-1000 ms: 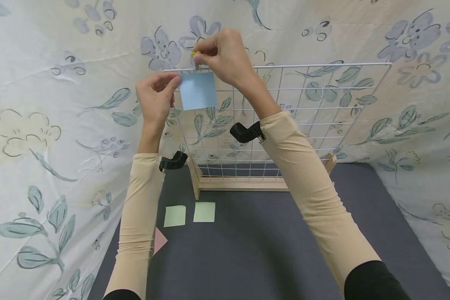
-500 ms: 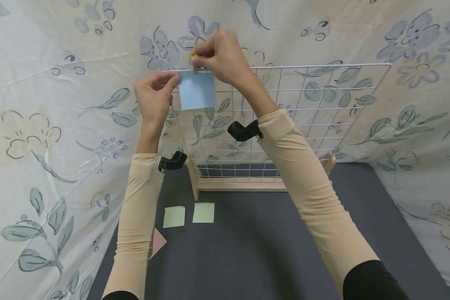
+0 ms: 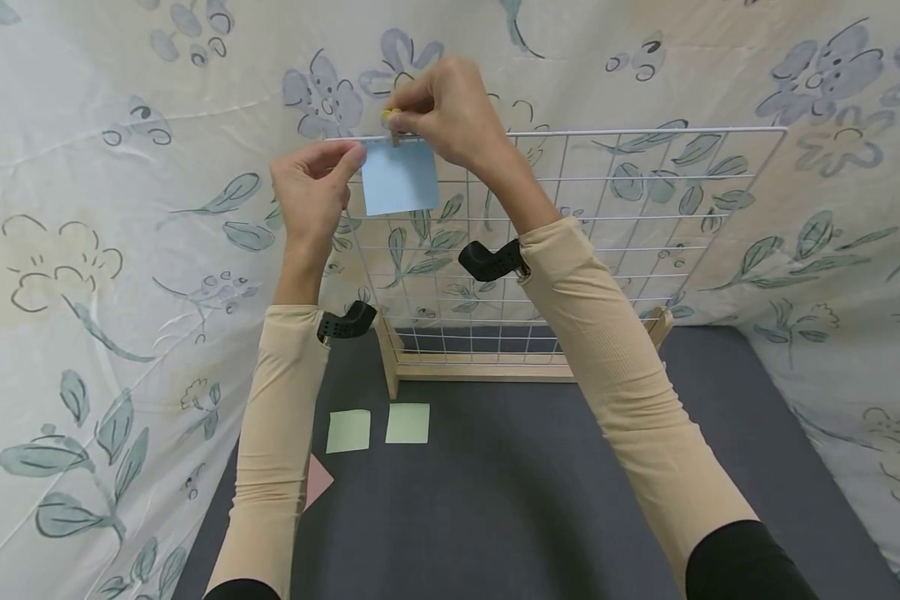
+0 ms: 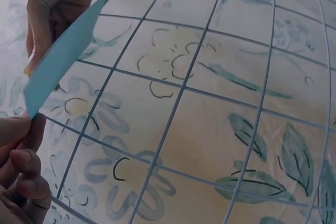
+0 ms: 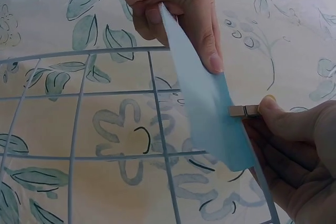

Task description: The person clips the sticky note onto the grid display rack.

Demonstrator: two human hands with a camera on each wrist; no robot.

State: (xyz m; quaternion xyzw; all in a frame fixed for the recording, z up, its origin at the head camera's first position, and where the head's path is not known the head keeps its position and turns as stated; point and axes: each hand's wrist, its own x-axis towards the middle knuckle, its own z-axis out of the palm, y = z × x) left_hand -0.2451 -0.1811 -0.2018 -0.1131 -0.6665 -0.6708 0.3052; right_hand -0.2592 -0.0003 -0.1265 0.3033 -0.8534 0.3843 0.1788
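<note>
In our right hand we pinch a wooden peg, its tip over the edge of a blue note. Our left hand holds the note's upper end. We see a wire grid and flowered cloth behind.

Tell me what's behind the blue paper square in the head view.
Behind the blue paper square, the white wire grid and, farther back, the floral-patterned cloth show around its edges. The patch directly behind it is covered, so any wires or print there can't be seen.
</note>
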